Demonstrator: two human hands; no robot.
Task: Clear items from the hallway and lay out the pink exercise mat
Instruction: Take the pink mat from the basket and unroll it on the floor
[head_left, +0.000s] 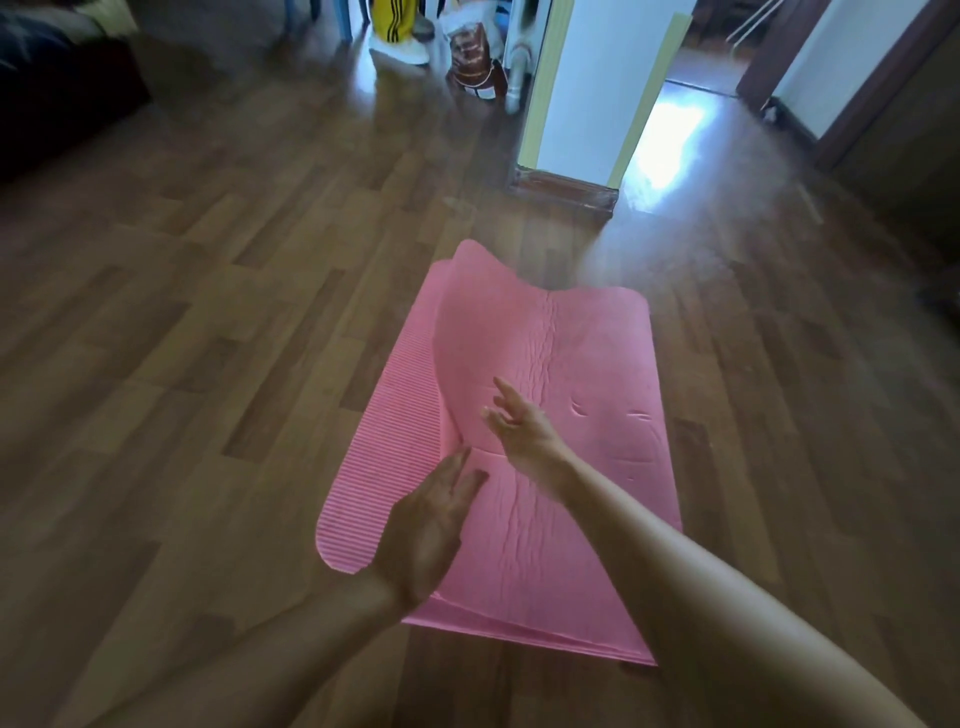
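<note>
The pink exercise mat (587, 415) lies folded in layers on the wooden floor in front of me. Its upper layer is lifted and curved along the left side, showing a ribbed layer underneath. My left hand (431, 525) has straight fingers that lie against the mat at the foot of the lifted flap. My right hand (519, 423) is over the smooth top layer, fingers spread and straight, holding nothing. I cannot tell whether it touches the mat.
A white wall corner with a brown skirting board (563, 187) stands just beyond the mat. A brown bag (475, 60) and a yellow item (395, 21) sit on the floor at the back. A dark sofa (57, 98) is at the far left.
</note>
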